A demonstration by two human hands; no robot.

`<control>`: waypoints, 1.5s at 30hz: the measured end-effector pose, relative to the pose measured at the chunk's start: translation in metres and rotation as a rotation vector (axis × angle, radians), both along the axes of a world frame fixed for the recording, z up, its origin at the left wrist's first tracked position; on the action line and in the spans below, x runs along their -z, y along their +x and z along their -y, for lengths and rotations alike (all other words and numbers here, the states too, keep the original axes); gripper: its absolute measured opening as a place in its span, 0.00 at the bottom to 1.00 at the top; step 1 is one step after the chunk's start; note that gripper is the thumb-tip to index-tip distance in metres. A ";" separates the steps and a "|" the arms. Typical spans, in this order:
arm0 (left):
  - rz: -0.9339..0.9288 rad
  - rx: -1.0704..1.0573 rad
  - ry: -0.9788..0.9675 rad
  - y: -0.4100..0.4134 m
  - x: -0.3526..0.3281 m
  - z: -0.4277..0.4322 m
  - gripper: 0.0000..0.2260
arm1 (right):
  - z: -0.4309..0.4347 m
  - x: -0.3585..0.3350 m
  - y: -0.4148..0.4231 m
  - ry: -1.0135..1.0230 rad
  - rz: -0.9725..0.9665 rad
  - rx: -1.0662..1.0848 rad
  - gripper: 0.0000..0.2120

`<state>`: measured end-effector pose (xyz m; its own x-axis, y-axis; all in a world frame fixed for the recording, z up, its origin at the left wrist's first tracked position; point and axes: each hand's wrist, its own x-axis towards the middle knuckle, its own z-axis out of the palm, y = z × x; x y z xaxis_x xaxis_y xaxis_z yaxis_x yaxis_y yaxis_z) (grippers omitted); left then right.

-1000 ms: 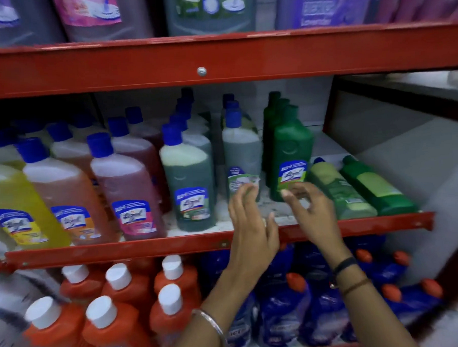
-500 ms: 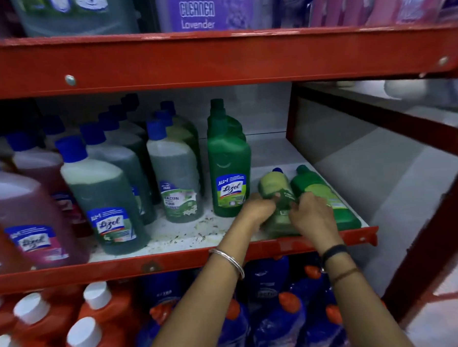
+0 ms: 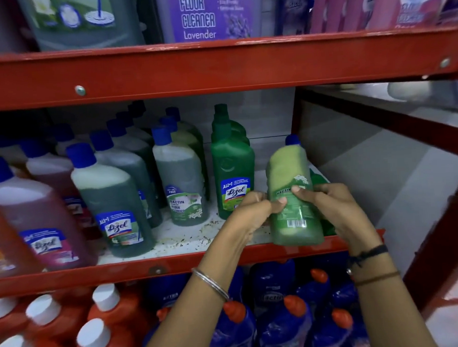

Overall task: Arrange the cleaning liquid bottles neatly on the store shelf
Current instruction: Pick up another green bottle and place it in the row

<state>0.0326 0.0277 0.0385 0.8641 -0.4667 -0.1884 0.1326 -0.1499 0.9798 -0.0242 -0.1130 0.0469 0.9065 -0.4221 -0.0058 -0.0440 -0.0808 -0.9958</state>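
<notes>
A light green bottle with a blue cap (image 3: 289, 175) stands nearly upright at the right front of the middle shelf (image 3: 158, 270). My left hand (image 3: 251, 212) grips its left side and my right hand (image 3: 327, 202) grips its right side at label height. Behind it a dark green bottle (image 3: 319, 180) lies mostly hidden. To the left stands a row of dark green Lizol bottles (image 3: 233, 167), then rows of grey-green bottles with blue caps (image 3: 180, 181) and pink ones (image 3: 38, 209).
The red beam of the upper shelf (image 3: 217, 67) hangs close above, carrying large floor cleaner jugs (image 3: 203, 15). Orange bottles with white caps (image 3: 105, 312) and blue bottles with orange caps (image 3: 283, 321) fill the shelf below. A red upright post (image 3: 438, 242) stands at the right.
The light green bottle was lying flat on the shelf; both hands took hold of it and raised it to nearly upright. The view shifted right and closer.
</notes>
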 end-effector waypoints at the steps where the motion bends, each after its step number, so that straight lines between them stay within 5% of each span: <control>1: 0.007 0.019 -0.017 -0.006 0.000 -0.007 0.10 | -0.005 -0.001 -0.006 0.022 0.033 -0.026 0.14; 11: 0.212 -0.172 -0.107 -0.032 -0.002 -0.107 0.16 | -0.106 0.001 -0.003 -0.132 0.303 -0.161 0.19; 18: 0.564 -0.490 0.238 -0.024 0.021 -0.159 0.21 | -0.162 0.015 0.026 -0.209 0.319 -0.385 0.25; 22: 0.683 -0.544 0.271 -0.024 0.039 -0.172 0.21 | -0.178 0.032 0.031 -0.168 0.323 -0.383 0.24; 30: 0.968 -0.532 0.330 -0.030 0.052 -0.172 0.03 | -0.201 0.042 0.032 -0.324 0.362 -0.148 0.13; 41: 0.810 -0.389 0.380 -0.016 0.061 -0.171 0.34 | -0.186 0.040 0.043 -0.275 0.347 -0.269 0.12; 45: 0.797 -0.409 0.459 -0.013 0.062 -0.168 0.37 | -0.176 0.037 0.049 -0.251 0.326 -0.359 0.13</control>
<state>0.0191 0.1954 -0.0231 0.8940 -0.1336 0.4278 -0.4111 -0.6246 0.6640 0.0244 0.0632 0.0103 0.9319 -0.0382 0.3606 0.3377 -0.2712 -0.9013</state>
